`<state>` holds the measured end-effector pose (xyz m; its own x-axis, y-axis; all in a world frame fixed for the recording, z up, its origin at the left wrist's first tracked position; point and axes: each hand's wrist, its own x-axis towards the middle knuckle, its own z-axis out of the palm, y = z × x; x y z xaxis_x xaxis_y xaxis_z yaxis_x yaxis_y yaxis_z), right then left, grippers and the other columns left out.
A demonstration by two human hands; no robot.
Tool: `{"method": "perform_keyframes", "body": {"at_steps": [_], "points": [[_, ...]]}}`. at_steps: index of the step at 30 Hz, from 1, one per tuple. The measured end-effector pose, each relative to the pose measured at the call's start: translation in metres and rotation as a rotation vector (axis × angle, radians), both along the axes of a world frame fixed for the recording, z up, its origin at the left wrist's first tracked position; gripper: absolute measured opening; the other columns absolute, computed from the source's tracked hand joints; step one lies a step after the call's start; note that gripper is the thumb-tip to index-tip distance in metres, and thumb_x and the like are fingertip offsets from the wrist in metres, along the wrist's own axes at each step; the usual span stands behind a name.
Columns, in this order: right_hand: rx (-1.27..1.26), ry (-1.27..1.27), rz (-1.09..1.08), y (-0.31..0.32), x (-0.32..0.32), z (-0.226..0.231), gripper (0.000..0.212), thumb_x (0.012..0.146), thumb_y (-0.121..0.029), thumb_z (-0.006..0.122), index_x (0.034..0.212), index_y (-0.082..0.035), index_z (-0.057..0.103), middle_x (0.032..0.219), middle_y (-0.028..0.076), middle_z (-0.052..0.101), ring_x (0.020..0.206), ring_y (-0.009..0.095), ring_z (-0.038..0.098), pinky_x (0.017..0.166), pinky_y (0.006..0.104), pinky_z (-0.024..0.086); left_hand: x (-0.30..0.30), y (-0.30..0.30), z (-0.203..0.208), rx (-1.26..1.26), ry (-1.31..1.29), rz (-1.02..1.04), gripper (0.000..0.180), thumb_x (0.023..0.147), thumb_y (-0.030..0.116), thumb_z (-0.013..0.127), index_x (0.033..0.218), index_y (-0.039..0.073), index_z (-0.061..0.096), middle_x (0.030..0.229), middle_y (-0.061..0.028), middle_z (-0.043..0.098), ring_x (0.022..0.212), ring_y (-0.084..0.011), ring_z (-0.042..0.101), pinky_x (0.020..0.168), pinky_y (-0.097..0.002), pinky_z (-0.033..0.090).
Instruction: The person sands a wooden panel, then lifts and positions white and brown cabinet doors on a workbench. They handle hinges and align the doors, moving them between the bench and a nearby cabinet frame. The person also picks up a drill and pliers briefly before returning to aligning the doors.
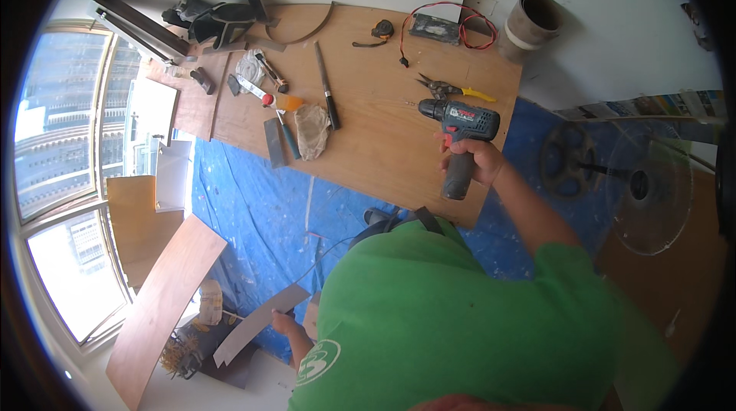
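Note:
My right hand [484, 161] is closed round the grip of a dark grey and black cordless drill [469, 121] with a red trigger. The drill is over the right part of a wooden work table [383, 143], its thin bit pointing left. Beyond the drill, yellow-handled pliers [452, 90] lie on the table. Low on the left, my left hand [284, 323] grips the edge of a long, thin grey strip [257, 327], apart from the table. Its fingers are partly hidden by the strip.
On the table lie a hammer-like long tool [326, 89], a cloth bag [312, 133], an orange bottle [288, 102], a tape measure [382, 28] and a red cable [437, 4]. A wooden board [165, 304] leans by the window. Blue sheeting [253, 212] covers the floor; a fan [640, 185] stands right.

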<state>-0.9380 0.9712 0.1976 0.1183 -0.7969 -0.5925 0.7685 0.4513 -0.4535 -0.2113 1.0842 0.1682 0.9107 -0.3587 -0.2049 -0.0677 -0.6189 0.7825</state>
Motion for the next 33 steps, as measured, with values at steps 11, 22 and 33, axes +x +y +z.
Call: {"method": "perform_keyframes", "body": {"at_steps": [11,22,33], "points": [[0.006,0.030,-0.382,-0.054,-0.121,-0.076,0.032,0.085,-0.024,0.071,0.100,0.002,0.060,0.089,0.013,0.064,0.073,0.020,0.066,0.068,0.0339,0.058,-0.011,0.012,0.010,0.096,-0.054,0.016,0.046,0.094,0.032,0.057,0.091,-0.013,0.066,0.081,-0.0181,0.071,0.061,-0.0296,0.071,0.045,-0.0360,0.051],[0.076,-0.036,-0.430,-0.078,-0.172,-0.158,0.034,0.084,-0.026,0.071,0.100,0.001,0.059,0.087,0.011,0.065,0.076,0.024,0.067,0.071,0.0386,0.059,0.011,0.020,0.016,0.133,-0.134,-0.104,0.049,0.096,0.034,0.054,0.090,-0.013,0.066,0.080,-0.0168,0.071,0.064,-0.0284,0.071,0.047,-0.0362,0.053],[0.354,0.829,-0.167,-0.048,-0.195,-0.158,0.038,0.082,-0.033,0.078,0.100,-0.001,0.066,0.087,0.011,0.067,0.080,0.023,0.068,0.070,0.0375,0.055,-0.034,-0.005,0.037,0.183,-0.063,-0.048,0.050,0.096,0.033,0.054,0.094,-0.017,0.065,0.083,-0.0210,0.070,0.064,-0.0302,0.071,0.049,-0.0362,0.055]]}}
